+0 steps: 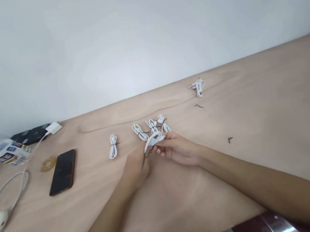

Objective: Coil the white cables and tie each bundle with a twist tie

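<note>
Pale wall (129, 36) behind; below it, one light wood-grained table (262, 113), on which we list the following.

Item, in hand: one looped white cable (154, 139), raised just above the near middle of the table, between the two hands. We record the left hand (138, 166) closed on its left end and the right hand (179, 149) pinching its right end, the fingers of both drawn in narrow on the cable. A thin dark tie (149, 154) hangs at the left fingers.

Items, just beyond the hands: three white bundles close together, namely the left bundle (139, 132), the middle bundle (152, 125) and the right bundle (163, 122), dark ties visible about them.

Item, apart to the left: a single tied bundle (113, 146).

Item, farther back, near the wall: a white cable cluster (198, 88); in front of it, a loose dark strip (199, 106). A second dark scrap (230, 140) we find nearer, right of the hands.

Items, left side: a dark-screened phone (63, 173); beside it, a yellowish ring (48, 163); a labelled bottle (8, 152), tilted; a white plug (54, 128) touching a black flat object (32, 134), whose kind we cannot tell.
</note>
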Available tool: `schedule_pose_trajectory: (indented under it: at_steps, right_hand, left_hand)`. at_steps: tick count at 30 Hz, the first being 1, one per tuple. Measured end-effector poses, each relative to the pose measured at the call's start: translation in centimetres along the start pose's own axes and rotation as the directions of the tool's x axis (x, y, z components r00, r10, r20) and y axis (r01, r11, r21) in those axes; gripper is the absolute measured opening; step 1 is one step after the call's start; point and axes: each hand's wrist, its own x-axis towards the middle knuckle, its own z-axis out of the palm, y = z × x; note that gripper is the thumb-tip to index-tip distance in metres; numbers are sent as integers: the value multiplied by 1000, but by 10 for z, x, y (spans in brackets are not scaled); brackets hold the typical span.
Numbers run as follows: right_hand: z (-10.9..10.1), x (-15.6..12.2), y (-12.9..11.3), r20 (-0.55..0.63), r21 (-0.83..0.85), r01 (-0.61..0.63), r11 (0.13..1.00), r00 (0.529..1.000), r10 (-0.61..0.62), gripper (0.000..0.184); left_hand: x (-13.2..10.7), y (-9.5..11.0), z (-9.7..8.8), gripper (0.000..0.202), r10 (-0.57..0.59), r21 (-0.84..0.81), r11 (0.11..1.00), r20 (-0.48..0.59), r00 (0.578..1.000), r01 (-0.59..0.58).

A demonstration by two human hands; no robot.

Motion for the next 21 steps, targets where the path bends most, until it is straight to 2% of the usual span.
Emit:
schedule_pose_trajectory:
  at_steps: [3,6,13,21]
  right_hand:
    - [4,1,2,7,-23,45,999,999,-45,18]
    - [8,1,6,-20,-75,116,990,993,-118,19]
    - [11,2,13,-91,-217,203,955,970,-227,14]
    - [11,3,10,-59,-226,218,949,970,-237,17]
  left_hand:
    - [1,4,2,31,-85,-86,993,-51,995,81]
    - [3,9,2,32,-128,-151,981,-42,991,120]
    - [3,19,0,38,-62,-291,956,-48,997,45]
    - [-2,11,6,49,-199,-364,916,-50,979,168]
